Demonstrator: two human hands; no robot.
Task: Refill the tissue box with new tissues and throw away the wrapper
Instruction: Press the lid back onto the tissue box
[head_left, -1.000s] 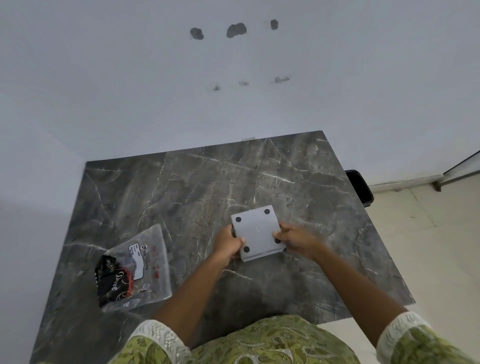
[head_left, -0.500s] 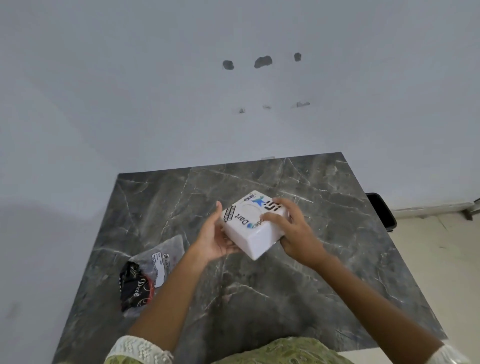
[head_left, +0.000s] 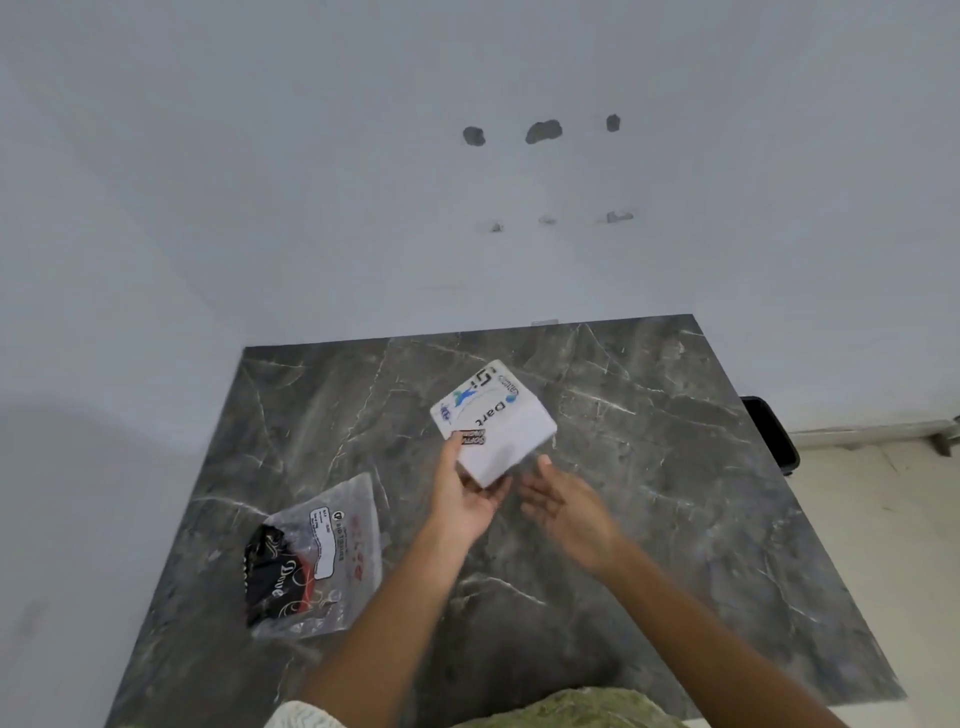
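A white tissue box (head_left: 493, 421) with blue and black printing is held up above the dark marble table (head_left: 649, 493), tilted with its printed top toward me. My left hand (head_left: 465, 496) grips its lower left corner from below. My right hand (head_left: 563, 506) is just beside the box's lower right, palm up and fingers apart, not touching it. A clear plastic pack of tissues (head_left: 317, 561) with a black and red label lies flat on the table at the left.
A black bin (head_left: 769, 434) stands on the floor just past the table's right edge. The table butts against a white wall at the back and left. Pale floor tiles run along the right.
The box was lifted off the table and turned from underside up to printed side up. My right hand has let go of it and dropped back; the left hand alone holds it.
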